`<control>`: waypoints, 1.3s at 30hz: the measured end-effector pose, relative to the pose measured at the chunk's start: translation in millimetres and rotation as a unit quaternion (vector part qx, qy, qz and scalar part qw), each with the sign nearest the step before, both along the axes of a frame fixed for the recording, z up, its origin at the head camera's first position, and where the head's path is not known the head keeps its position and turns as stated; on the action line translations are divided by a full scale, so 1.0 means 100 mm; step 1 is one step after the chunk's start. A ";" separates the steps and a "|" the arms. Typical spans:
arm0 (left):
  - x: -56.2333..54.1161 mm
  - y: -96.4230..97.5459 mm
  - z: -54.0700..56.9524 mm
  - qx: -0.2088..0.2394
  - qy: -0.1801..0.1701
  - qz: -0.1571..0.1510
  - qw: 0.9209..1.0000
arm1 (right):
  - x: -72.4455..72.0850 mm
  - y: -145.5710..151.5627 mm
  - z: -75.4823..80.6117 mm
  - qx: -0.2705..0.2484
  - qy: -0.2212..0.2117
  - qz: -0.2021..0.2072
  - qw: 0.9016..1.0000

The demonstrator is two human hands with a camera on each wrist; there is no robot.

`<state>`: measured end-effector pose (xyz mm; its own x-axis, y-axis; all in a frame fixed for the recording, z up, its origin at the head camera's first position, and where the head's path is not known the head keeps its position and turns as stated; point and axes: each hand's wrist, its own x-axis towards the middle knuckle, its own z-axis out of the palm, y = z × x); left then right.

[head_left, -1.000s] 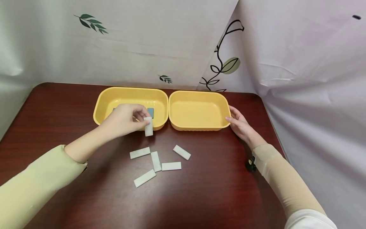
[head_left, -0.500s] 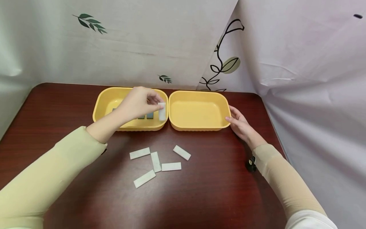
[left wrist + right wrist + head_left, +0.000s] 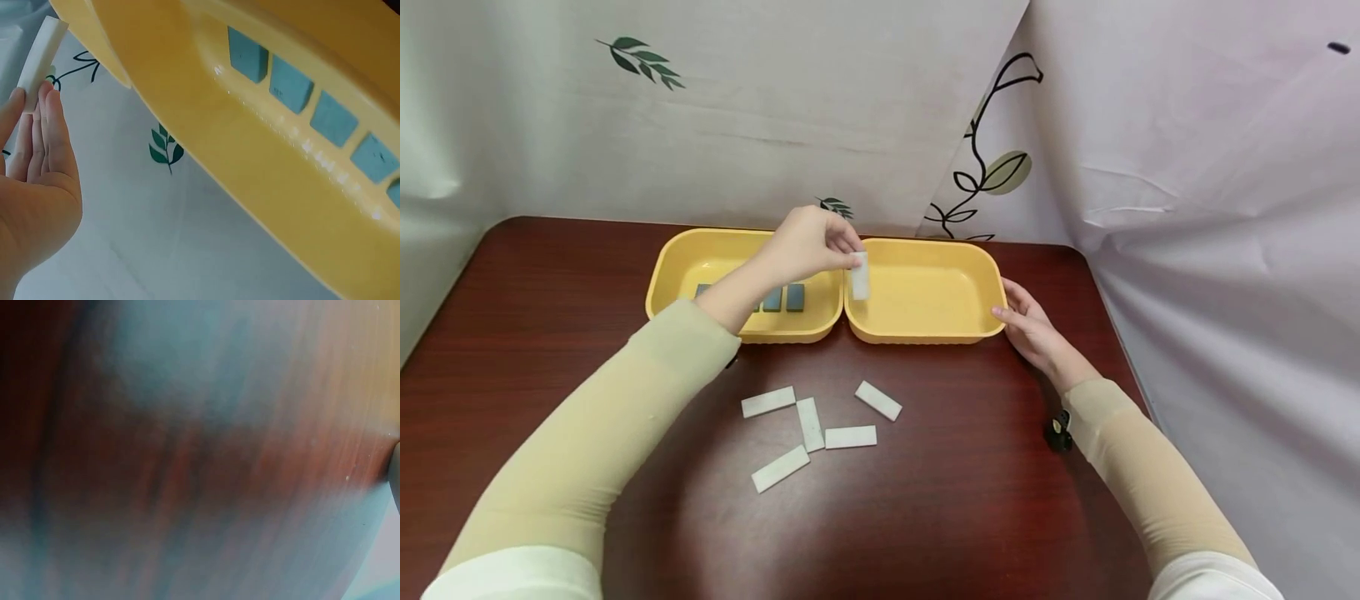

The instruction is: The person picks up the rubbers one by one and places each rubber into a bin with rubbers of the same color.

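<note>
- The left hand pinches a slim white rectangular block between thumb and fingertips; the block hangs upright, raised at the left end of the right yellow tray in the head view.
- The right hand grips the right yellow tray at its right end, thumb over the rim, fingers outside the wall.
- That tray is glossy, with rounded corners and a smooth rim; the matching left yellow tray stands touching it, end to end.
- Blue blocks, flat-faced and crisp-edged, form a spaced row along the left tray's near side; the forearm partly covers them.
- Five white oblong tiles lie flat and scattered, nearer than the trays.
- The table is dark red-brown, wood-grained and shiny.
- At the far side hangs a creased pale sheet printed with leaf sprigs.
</note>
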<state>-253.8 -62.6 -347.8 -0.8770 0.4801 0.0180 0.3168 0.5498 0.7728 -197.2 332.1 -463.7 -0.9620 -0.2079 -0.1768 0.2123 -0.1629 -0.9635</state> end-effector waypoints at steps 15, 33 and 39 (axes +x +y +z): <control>-0.23 0.32 -0.28 -0.020 -0.012 -0.025 0.999 | 0.00 0.01 0.01 -0.003 0.009 -0.003 1.000; -0.26 0.44 -0.36 -0.112 0.011 -0.069 0.991 | 0.01 0.01 0.00 -0.009 0.009 -0.002 1.000; -0.26 0.45 -0.36 -0.136 0.016 -0.080 0.987 | 0.00 0.01 -0.02 0.003 0.003 -0.004 1.000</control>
<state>-279.8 -17.9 -384.2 -0.7901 0.6041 -0.1038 0.4388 0.6757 0.5924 -197.4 333.0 -465.5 -0.9649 -0.1990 -0.1715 0.2044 -0.1586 -0.9659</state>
